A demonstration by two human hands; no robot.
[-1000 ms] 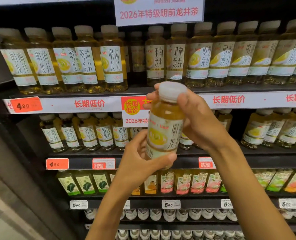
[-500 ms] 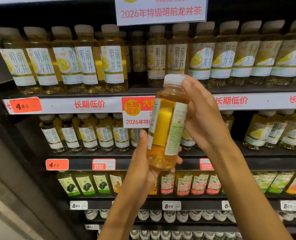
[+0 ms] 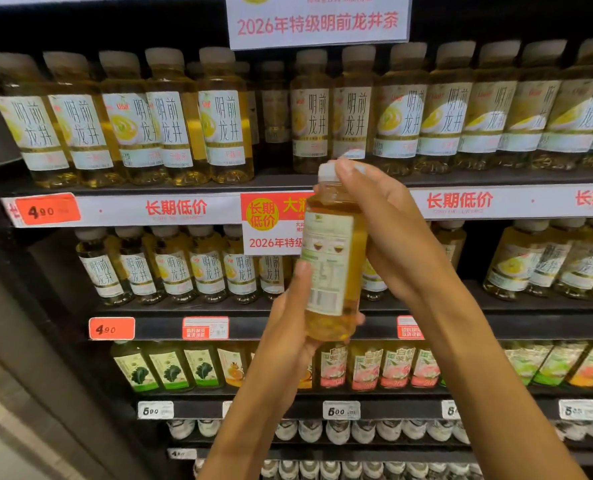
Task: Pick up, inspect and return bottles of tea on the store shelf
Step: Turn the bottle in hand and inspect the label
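tea bottle [image 3: 333, 268]: turned further, front label gone, back label with fine print now facing camera | right hand [image 3: 388, 233]: fingers [image 3: 343, 168] moved over the cap | left hand [image 3: 298, 327]: thumb now higher on label edge

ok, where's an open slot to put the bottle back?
Top shelf: front slot bare between the fifth bottle from the left and the bottle below the sign; a recessed bottle stands behind. Middle shelf: dark gap right of the right hand. Other rows packed tight.
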